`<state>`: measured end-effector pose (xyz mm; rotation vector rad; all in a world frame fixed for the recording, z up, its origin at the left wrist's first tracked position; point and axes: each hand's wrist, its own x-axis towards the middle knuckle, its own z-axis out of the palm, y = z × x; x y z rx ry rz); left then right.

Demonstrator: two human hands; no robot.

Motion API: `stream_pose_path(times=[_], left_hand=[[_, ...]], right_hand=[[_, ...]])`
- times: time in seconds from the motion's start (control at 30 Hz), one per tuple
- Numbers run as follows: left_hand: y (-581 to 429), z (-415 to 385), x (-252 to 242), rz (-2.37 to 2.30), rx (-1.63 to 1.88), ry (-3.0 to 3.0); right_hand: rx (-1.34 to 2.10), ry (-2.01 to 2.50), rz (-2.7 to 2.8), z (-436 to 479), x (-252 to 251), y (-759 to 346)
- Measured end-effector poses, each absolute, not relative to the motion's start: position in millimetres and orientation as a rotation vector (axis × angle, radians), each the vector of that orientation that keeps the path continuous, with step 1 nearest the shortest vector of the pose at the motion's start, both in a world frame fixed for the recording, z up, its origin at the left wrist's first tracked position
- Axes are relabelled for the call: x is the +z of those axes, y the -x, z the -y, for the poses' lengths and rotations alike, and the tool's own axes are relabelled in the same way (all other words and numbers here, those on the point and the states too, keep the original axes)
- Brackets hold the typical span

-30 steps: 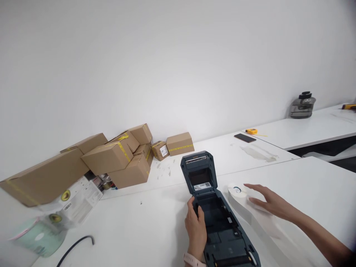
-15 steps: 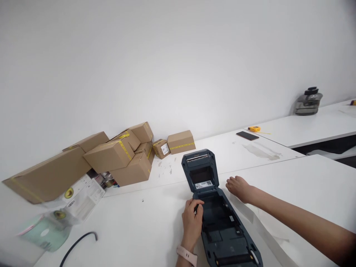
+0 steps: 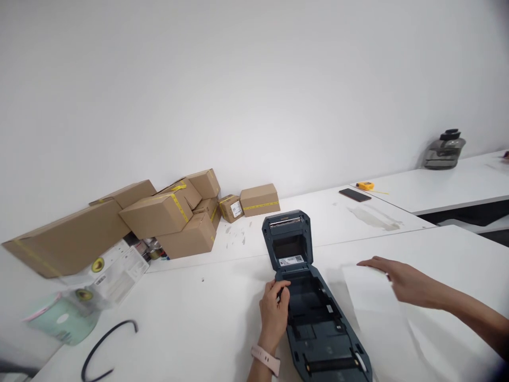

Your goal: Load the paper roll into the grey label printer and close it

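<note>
A dark label printer [image 3: 314, 331] lies on the white table with its lid [image 3: 289, 236] swung up, showing its hollow inside. Curled over the printer's left rim near the hinge, my left hand [image 3: 274, 313] holds it. A light pink band circles that wrist. Right of the printer, my right hand [image 3: 409, 284] grips the far edge of a wide white paper strip [image 3: 374, 307], fingers extended along the top. The thumb is hidden behind the strip, which slopes down toward me.
Cardboard boxes [image 3: 191, 236] are piled at the back left, near a mint-green container [image 3: 67, 321] and a black cable [image 3: 93, 350]. Farther right lie a phone [image 3: 354, 194] and a yellow tape measure [image 3: 365, 185]. A dark jug [image 3: 443, 151] stands at the back right.
My right hand has moved right, away from the printer, and lifted the paper strip, which now faces me. My left hand stays on the printer's rim.
</note>
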<state>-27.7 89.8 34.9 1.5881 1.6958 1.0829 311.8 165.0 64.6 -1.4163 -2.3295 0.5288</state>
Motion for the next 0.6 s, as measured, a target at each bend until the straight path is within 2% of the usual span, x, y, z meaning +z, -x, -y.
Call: stream_pose_path(times=[0.07, 0.13, 0.23, 0.47, 0.6], left_hand=[[26.8, -89.8, 35.4, -1.703, 1.084, -1.577], [26.4, -89.4, 36.6, -1.702, 1.091, -1.571], [27.3, -88.0, 39.2, -1.693, 1.097, -1.571], [32.4, -86.2, 43.8, -1.668, 1.093, -1.587], [32.3, -87.2, 42.9, -1.665, 1.091, -1.592]], right_hand=[[0.961, 1.191, 2.16, -146.3, 83.1, -306.7], [1.149, 1.01, 2.088, -130.9, 97.1, -284.1], [1.212, 0.838, 2.192, -122.7, 102.9, -237.7], [0.979, 0.676, 2.467, -144.2, 78.5, -190.1], [1.293, 0.758, 2.305, -145.2, 91.6, -206.2]])
